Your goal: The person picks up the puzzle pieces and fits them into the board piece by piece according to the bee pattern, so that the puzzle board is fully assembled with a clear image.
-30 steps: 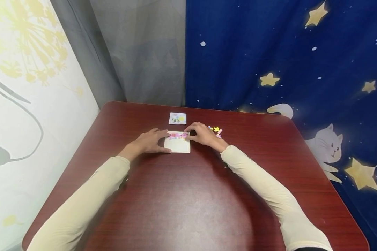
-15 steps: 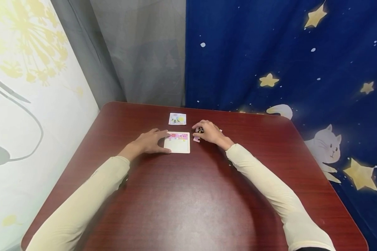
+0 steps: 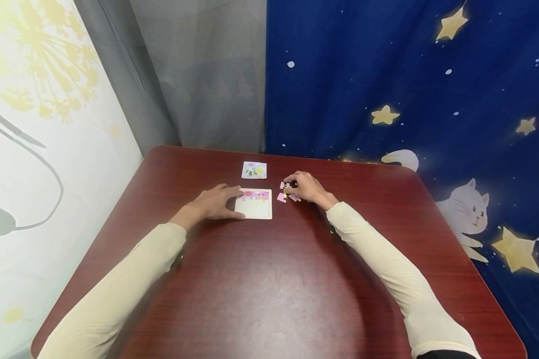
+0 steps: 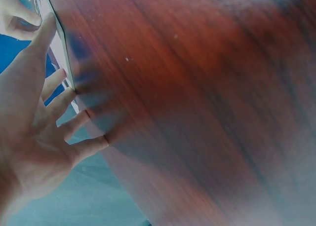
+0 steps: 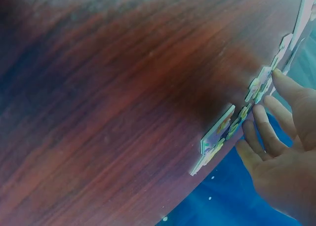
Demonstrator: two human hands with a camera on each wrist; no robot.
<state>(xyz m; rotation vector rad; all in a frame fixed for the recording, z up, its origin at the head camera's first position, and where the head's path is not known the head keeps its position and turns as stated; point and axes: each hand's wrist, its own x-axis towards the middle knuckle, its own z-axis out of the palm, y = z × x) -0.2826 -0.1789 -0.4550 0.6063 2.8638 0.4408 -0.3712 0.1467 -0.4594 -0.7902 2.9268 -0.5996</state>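
Observation:
In the head view a small white-framed puzzle board (image 3: 257,212) lies flat on the table, a pink strip of picture along its far side and pale below. My left hand (image 3: 213,203) rests at its left side, index finger and thumb over the board's edge; the left wrist view shows the other fingers spread. Several loose puzzle pieces (image 3: 281,198), pink, yellow and black, lie just right of the board. Over them is my right hand (image 3: 310,188), fingers lightly bent. In the right wrist view its thumb (image 5: 286,85) and fingertips touch the cluster of pieces (image 5: 261,80).
A small picture card (image 3: 254,170) with a striped bee lies beyond the board. The brown wooden table (image 3: 269,289) has a rounded far edge, with a grey curtain (image 3: 206,75) and a blue starry curtain (image 3: 332,75) behind it.
My right hand has left the board's right edge and moved right onto the pieces. The loose pieces now lie closer to the board. My left hand has stayed in place.

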